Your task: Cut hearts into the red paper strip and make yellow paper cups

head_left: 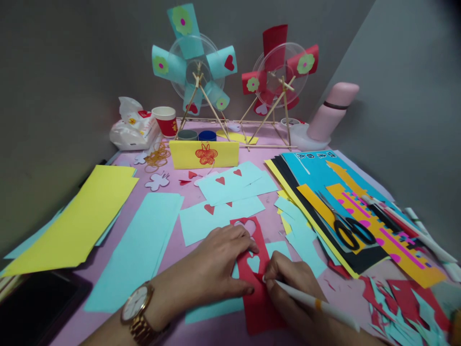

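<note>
My left hand [219,262], with a gold watch on the wrist, presses flat on a red paper strip [257,302] that has heart shapes cut out of it. Its fingers are spread over the strip's left side. My right hand [291,283] is closed on a white craft knife [317,303], its tip at the strip just below a heart-shaped hole. The strip lies on light blue paper [212,218] bearing small red hearts.
Black scissors [351,230] lie on a stack of coloured paper at the right. Yellow sheets [82,216] and a blue strip [140,245] lie left. Two paper pinwheel models [196,65], a red cup, paint pots and a pink bottle stand at the back. Paper scraps [403,302] pile bottom right.
</note>
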The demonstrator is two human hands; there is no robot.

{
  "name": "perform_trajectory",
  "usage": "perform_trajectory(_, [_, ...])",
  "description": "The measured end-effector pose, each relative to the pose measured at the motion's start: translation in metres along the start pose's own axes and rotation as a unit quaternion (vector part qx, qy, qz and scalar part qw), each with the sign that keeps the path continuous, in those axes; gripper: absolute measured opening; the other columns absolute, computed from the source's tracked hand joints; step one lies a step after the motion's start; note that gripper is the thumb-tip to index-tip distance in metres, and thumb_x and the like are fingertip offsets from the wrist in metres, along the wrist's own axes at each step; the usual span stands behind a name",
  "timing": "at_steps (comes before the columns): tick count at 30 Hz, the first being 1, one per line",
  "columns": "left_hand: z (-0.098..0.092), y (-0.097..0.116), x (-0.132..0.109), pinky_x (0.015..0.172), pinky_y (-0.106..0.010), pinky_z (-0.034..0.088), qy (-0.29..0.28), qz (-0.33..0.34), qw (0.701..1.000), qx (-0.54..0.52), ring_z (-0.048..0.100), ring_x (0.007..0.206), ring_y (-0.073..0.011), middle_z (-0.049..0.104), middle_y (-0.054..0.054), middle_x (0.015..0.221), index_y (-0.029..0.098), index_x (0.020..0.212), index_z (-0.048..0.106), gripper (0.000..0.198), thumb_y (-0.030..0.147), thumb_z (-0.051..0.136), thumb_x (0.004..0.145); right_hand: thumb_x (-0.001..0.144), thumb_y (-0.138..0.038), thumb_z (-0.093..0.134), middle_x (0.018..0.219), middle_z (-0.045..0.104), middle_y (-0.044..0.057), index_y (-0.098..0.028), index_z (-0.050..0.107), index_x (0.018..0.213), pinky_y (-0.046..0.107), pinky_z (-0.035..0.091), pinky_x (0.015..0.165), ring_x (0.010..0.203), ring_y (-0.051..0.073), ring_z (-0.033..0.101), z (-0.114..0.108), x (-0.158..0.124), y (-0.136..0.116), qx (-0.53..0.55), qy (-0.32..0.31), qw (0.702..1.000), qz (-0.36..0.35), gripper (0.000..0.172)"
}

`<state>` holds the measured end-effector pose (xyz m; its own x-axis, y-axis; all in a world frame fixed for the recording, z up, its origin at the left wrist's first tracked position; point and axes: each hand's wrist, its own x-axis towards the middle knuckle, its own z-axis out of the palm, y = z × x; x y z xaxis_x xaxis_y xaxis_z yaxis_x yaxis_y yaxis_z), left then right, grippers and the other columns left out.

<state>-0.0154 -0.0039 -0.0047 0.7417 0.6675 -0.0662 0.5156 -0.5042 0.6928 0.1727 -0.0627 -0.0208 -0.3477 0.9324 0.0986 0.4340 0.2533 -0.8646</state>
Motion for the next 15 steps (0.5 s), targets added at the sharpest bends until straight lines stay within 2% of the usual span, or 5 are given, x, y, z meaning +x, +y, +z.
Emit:
perform_trajectory(7, [0.0006, -0.0020, 0.0002, 0.090, -0.035, 0.038, -0.002, 0.004, 1.000, 0.015, 0.050, 0.100, -0.0229, 0.055, -0.001, 0.103, 0.025, 0.107, 0.057, 0.041, 0.026, 0.077, 0.071, 0.081, -0.014, 0.037, 0.054, 0.040, -0.007, -0.024, 0.040, 0.072, 0.023, 0.034, 0.048, 0.043, 0.011, 0.043, 0.0000, -0.0053, 0.0078, -0.049, 0.003, 0.999, -0.018, 0.013])
perform_trajectory(15, [-0.0009, -0.0017, 0.0015, 0.092, -0.036, 0.038, -0.012, -0.002, 1.000, 0.010, 0.049, 0.101, -0.0227, 0.055, -0.002, 0.104, 0.024, 0.108, 0.057, 0.043, 0.025, 0.078, 0.070, 0.082, -0.016, 0.037, 0.052, 0.036, -0.008, -0.024, 0.039, 0.071, 0.023, 0.030, 0.045, 0.041, 0.010, 0.040, -0.0014, -0.0059, 0.0081, -0.032, -0.004, 0.999, -0.022, 0.013])
